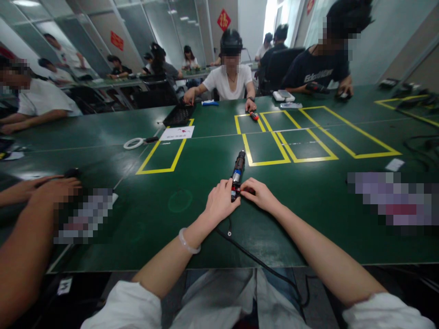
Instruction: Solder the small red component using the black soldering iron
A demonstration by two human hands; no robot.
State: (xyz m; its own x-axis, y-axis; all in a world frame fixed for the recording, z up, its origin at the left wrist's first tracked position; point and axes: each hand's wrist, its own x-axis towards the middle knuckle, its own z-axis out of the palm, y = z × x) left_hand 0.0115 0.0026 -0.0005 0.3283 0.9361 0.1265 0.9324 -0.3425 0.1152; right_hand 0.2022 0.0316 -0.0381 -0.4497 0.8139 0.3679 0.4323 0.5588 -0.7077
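Head view, looking down across a dark green desk (pixel 308 205) shared with other seated people.

At the left edge of the frame, a neighbour's hands (pixel 51 187) lie flat beside a blurred-out object; these forearms belong to someone else, not the wearer. Higher and further right lies a white ring (pixel 133 143), then a white sheet of paper (pixel 177 133) at the top corner of a yellow tape rectangle (pixel 161 157).

At centre, the wearer's left hand (pixel 222 201), with a pale bracelet (pixel 188 242) on the wrist, is curled with its fingers closed over the near end of a black device (pixel 238 170). The device is a slim cylinder with a blue band, lying flat and pointing away from the wearer. The right hand (pixel 259 194) meets it from the other side, fingertips pinched narrow on that same near end, where a red part shows. Since the device lies on the desk, the desk appears to bear its weight and both hands only steady the end nearest the body. A black cable (pixel 247 254) trails slack from beneath the hands and off the near desk edge.

To the right are yellow taped boxes (pixel 291 137), and further right a small white slip (pixel 394 164).
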